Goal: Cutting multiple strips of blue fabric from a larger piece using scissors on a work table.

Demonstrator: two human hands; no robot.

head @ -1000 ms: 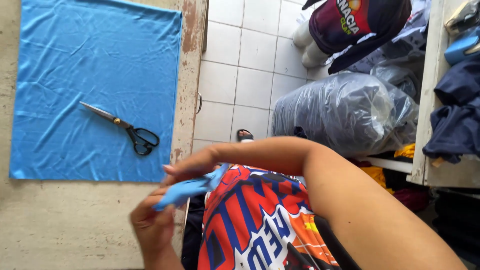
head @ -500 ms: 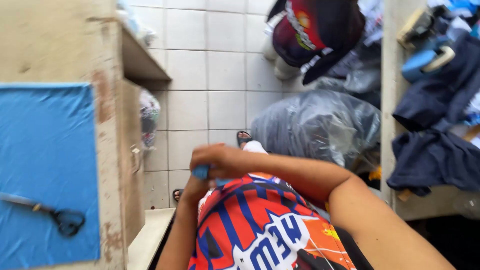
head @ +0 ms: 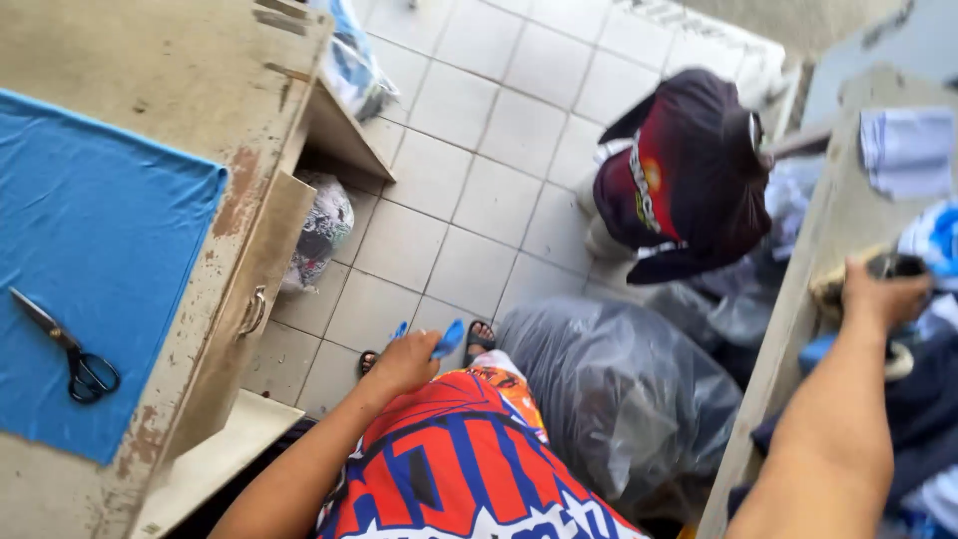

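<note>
Reaching out to the shelf (head: 798, 329), the right hand (head: 883, 299) now closes on a dark object (head: 895, 266). The left hand (head: 404, 361), earlier joined with it, keeps pinching the blue scrap (head: 447, 339).

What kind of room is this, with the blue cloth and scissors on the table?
Probably a small sewing or tailoring workshop. Blue fabric lies flat on a worn work table with scissors on it, the left hand holds a blue scrap, and stuffed plastic bags sit on the tiled floor.

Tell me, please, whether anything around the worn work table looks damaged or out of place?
The worn beige table has flaking paint along its edge, and its drawer hangs open. The black-handled scissors lie neatly on the blue cloth.
</note>
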